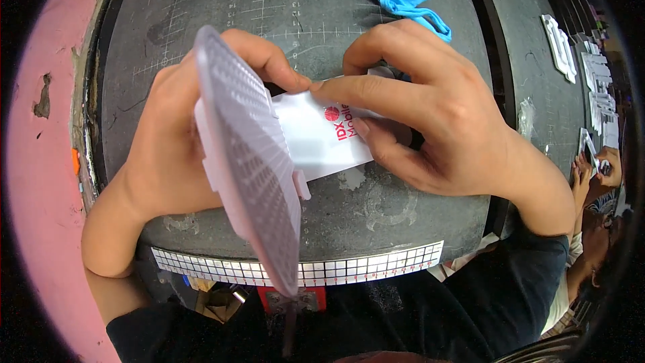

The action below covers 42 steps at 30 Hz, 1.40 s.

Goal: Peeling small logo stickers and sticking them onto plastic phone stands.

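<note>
A white printed piece point(302, 138), flat and glossy with red print, lies between my hands above the dark work surface. My right hand point(430, 107) is closed on its right part, the thumb on its face and the index finger along the upper edge. My left hand point(171, 131) grips the other end, its index fingertip meeting the right one at the upper edge. In front of the left hand stands a pale pink perforated plastic panel point(252, 154), tilted nearly edge-on. It hides the left thumb and palm; I cannot tell whether it joins the white piece.
A crumpled blue cloth or glove point(403, 1) lies at the back right. Along the near edge runs a white gridded ruler strip point(295, 269). White plastic parts point(559, 48) sit on the right-hand surface, where another person's hands point(594, 169) hold something small. A pink wall point(50, 154) borders the left.
</note>
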Each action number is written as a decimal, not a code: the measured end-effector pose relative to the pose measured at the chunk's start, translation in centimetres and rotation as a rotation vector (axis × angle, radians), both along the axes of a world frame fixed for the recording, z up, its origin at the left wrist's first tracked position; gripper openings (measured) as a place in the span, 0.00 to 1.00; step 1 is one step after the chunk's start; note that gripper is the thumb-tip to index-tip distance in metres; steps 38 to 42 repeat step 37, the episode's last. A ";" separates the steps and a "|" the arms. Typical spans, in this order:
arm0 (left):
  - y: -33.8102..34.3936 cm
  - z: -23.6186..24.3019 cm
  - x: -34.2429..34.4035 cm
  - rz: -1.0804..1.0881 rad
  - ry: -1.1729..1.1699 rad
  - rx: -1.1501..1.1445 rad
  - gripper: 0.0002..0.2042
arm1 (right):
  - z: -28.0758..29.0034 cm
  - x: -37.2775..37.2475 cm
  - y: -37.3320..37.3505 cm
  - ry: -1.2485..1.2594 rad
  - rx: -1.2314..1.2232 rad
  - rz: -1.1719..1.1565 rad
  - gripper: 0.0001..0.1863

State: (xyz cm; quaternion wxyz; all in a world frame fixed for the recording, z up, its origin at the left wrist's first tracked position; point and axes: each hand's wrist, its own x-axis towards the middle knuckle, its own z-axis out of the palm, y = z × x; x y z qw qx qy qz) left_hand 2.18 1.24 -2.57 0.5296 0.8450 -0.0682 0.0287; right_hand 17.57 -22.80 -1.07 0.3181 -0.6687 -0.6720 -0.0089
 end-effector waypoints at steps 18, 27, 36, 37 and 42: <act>2.6 1.6 0.7 -0.295 -0.252 0.229 0.46 | 1.6 -1.4 0.0 0.111 -0.025 0.123 0.25; 1.8 1.7 0.7 -0.227 -0.189 0.209 0.50 | 3.2 -2.0 -0.3 0.055 -0.152 0.134 0.20; 1.5 2.3 0.3 -0.272 -0.187 0.260 0.48 | 2.7 -2.8 -0.4 0.084 -0.127 0.081 0.19; 1.5 2.4 0.2 -0.281 -0.182 0.269 0.48 | 3.0 -3.0 -0.4 0.045 -0.126 0.092 0.20; 1.5 2.4 0.2 -0.281 -0.182 0.269 0.48 | 3.0 -3.0 -0.4 0.045 -0.126 0.092 0.20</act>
